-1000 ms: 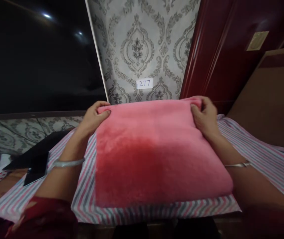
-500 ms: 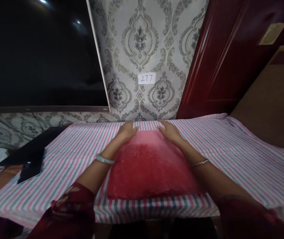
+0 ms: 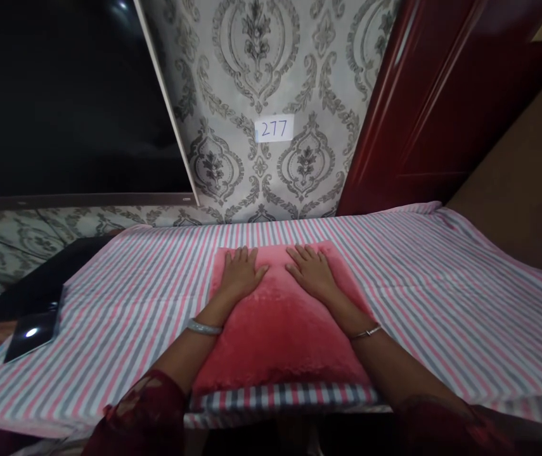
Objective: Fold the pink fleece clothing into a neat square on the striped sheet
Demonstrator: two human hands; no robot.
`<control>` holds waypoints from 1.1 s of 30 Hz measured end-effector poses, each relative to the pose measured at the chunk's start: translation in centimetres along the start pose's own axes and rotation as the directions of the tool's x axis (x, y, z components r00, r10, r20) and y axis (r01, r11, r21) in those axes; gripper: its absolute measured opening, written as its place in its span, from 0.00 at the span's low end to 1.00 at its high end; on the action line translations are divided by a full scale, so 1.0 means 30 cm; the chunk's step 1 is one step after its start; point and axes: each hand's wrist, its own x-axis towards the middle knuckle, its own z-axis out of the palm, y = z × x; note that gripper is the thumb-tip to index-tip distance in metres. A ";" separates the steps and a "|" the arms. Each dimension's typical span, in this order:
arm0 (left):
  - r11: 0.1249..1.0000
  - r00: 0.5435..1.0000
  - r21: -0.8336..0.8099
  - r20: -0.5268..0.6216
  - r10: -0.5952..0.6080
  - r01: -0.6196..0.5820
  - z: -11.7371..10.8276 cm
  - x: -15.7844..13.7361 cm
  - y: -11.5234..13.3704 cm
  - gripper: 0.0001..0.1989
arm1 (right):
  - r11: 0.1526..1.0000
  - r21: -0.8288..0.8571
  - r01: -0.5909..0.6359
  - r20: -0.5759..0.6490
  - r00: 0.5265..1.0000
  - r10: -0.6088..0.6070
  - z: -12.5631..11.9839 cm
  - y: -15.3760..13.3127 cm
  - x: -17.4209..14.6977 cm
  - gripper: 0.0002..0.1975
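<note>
A red, plush-looking cloth lies spread out in front of me, paler pink toward its far edge. My left hand rests flat on the far left part of it, fingers spread and pointing away. On the far right part, my right hand lies palm down, its fingers apart too. Neither hand grips anything. Beneath the cloth is a striped tablecloth in pink, grey and white, showing on all sides.
A large dark TV screen fills the upper left. Black flat panels sit at the table's left end. A paper marked 277 is stuck on the patterned wall. Dark red wooden panelling stands at the right.
Both hands have come nearer from beyond the cloth's far edge and now press flat on it. The cloth's far corners now show. The head view has tilted down.
</note>
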 end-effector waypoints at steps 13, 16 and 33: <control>0.998 0.994 -0.024 -0.088 -0.059 0.057 -0.006 -0.032 0.005 0.35 | 0.989 -0.107 -0.103 0.028 0.994 0.107 -0.006 0.008 -0.011 0.29; 0.993 0.993 -0.034 -0.031 -0.115 0.114 -0.031 -0.031 -0.018 0.36 | 0.976 -0.113 -0.185 0.076 0.978 0.194 -0.034 0.037 -0.018 0.30; 0.982 0.992 -0.170 0.103 -0.070 0.087 -0.124 -0.196 -0.184 0.28 | 0.979 -0.026 -0.203 0.102 0.973 0.205 -0.077 0.311 -0.265 0.30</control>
